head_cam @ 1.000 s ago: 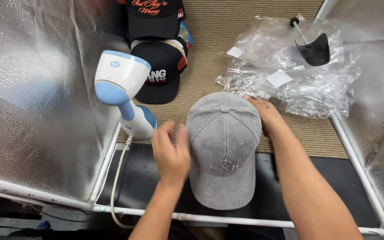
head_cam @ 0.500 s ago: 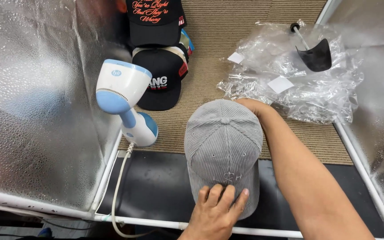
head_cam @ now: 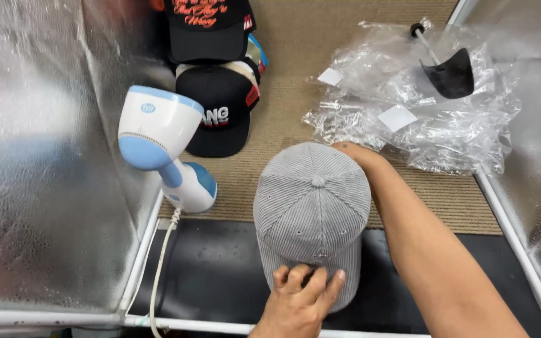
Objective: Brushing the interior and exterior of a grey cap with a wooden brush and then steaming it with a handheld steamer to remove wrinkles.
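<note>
Left fingers [head_cam: 311, 285] curled, pinching brim of grey corduroy cap [head_cam: 312, 206]; right hand [head_cam: 355, 153] behind far crown, fingers hidden, grip unclear. Cap light, soft; brim stiffest hold.

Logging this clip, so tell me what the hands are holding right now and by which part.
Grey corduroy cap: left hand fingers on its brim, right hand at the crown's back, mostly hidden.
</note>
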